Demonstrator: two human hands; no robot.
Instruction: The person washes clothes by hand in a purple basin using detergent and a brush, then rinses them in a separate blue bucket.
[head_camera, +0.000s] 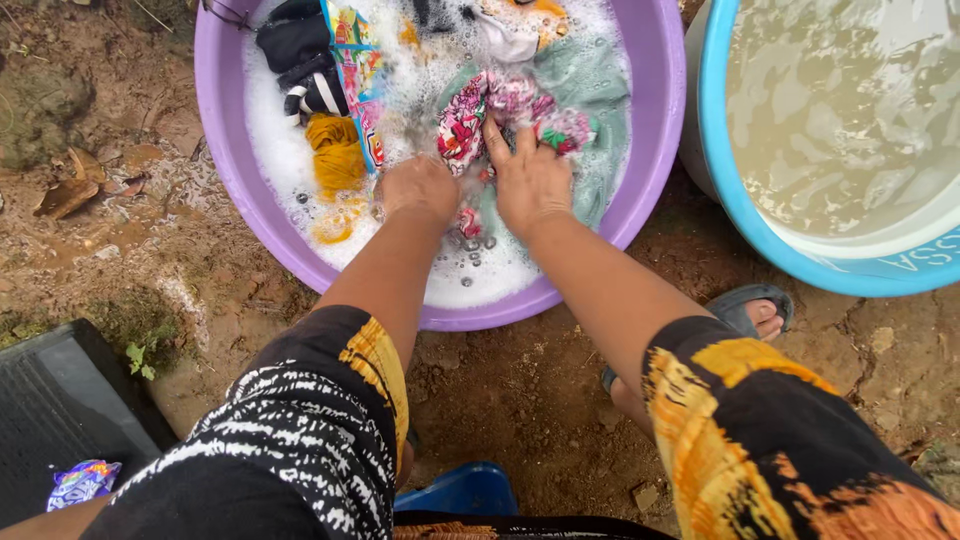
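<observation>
Head view, left hand (420, 188) fisted on floral cloth (512, 112), right hand (530, 180) flat, fingers spread on it, purple basin (225, 110)

arms: bare, no sleeves | garment (330, 430): black, white dashes, yellow-orange patches (over both knees, below the fingers) | sandal (745, 305): dark, right foot

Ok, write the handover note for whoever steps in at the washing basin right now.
Left hand: closed into a fist in the suds, pressing on the floral cloth.
Right hand: flat on the same cloth, fingers spread over it.
Purple basin: soapy water with dark, striped, yellow and pale green pieces soaking.
Blue basin: murky water, no clothes visible.
Done: nothing shows outside the purple basin.
Left: judging by that, the floral cloth and all soaking pieces.
</observation>
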